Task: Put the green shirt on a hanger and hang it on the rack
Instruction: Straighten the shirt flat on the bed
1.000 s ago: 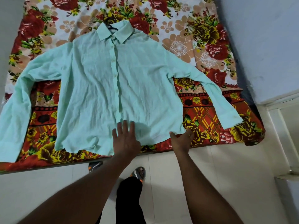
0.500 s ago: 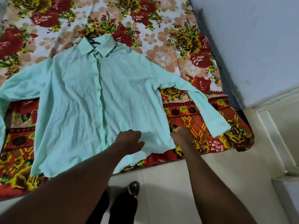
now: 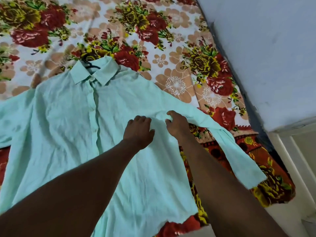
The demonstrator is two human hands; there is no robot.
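Shirt: I've got the shirt (image 3: pixel 68 134) lying front up on the sheet (image 3: pixel 171 40), spread from 9 o'clock through the centre down to 6 o'clock, with its line of buttons running down the middle.
Collar: the collar (image 3: pixel 95 72) sits at 11 o'clock, its points lying flat.
Hanger: a black hanger (image 3: pixel 90 65) hook pokes out of the neck opening at 11 o'clock. The rest of it is under the cloth, so I can't see how it sits.
Left hand: my left hand (image 3: pixel 139 132) is just right of centre, knuckles up, on the shirt's chest. The fingers are curled under and the tips are hidden, so I can't tell whether it has hold of the cloth.
Right hand: my right hand (image 3: pixel 177 127) is just beside it at 3 o'clock, thumb and fingers pinching a raised fold of shirt where the sleeve joins the body.
Sleeve: the sleeve (image 3: pixel 230 142) runs out from that hand towards 4 o'clock, with the cuff near the sheet's edge.
Surroundings: there's a pale wall (image 3: pixel 265 57) at 2 o'clock and light floor (image 3: pixel 282 219) at 5 o'clock.
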